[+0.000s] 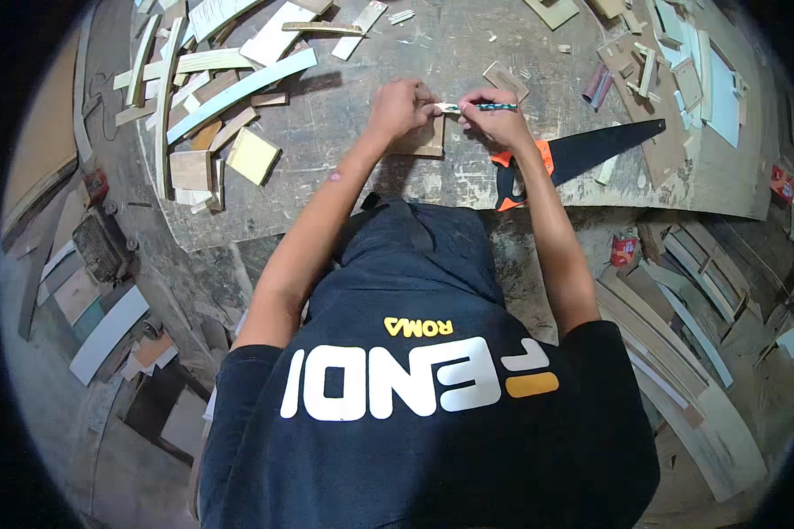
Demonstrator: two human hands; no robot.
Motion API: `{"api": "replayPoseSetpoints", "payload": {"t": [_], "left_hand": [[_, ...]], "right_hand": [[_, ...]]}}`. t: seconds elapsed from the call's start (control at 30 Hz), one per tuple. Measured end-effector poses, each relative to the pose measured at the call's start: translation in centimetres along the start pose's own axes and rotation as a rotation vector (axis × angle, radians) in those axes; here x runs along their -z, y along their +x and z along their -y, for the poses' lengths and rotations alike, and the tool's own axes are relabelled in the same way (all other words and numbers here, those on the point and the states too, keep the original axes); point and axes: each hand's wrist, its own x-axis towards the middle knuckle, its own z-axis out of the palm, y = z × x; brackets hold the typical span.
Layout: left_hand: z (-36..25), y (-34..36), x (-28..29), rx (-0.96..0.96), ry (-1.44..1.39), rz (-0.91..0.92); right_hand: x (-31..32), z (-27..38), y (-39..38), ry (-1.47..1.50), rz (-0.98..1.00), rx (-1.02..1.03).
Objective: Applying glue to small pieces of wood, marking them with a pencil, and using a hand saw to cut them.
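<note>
The pen [503,107] is in the right hand [498,116], above the desk [468,53] and near the top edge of a small brown board [429,141]. The pen lies almost flat, going side to side, and its front end points left, at the left hand [403,108]. The right hand is the nearer one, as its fingers are pinched around the pen. The left fingertips are just past the pen's front end. Between the two hands is a thin pale bit [442,108], in line with the pen. The left fingers are bent in and pinched on its left end. It is too small to tell if the pen touches it.

The pen is thin and dark, with some blue-green on it. The small board is flat and has straight edges. It sticks out below the left hand, on the side near the person's tummy.

A loose board [506,81] lies just past the right hand. A black saw with an orange handle [602,155] lies to the right, with its handle partly under the right arm [556,225]. Farther left are a yellow block [254,157] and a messy wood pile [238,95].
</note>
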Motion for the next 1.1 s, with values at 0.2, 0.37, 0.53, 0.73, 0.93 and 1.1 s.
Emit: {"api": "replayPoseSetpoints", "payload": {"t": [0.2,0.37,0.53,0.73,0.93,1.1], "left_hand": [[0.5,-0.1,-0.1,-0.028,0.001,-0.025],[0.3,-0.1,-0.2,-0.049,0.048,-0.025],[0.6,0.1,-0.2,-0.128,0.036,-0.059],[0.6,-0.1,-0.2,-0.095,0.056,-0.027],[0.2,-0.2,0.2,-0.087,0.012,-0.029],[0.4,-0.1,0.8,-0.127,-0.004,0.016]], "right_hand": [[-0.4,0.0,0.4,0.034,-0.009,-0.039],[-0.1,-0.1,0.7,-0.073,0.045,-0.092],[0.2,-0.7,1.1,-0.104,0.077,-0.056],[-0.1,0.1,0.8,-0.124,0.066,-0.103],[-0.2,0.0,0.9,-0.156,0.075,-0.084],[-0.1,0.1,0.9,-0.194,0.087,-0.07]]}}
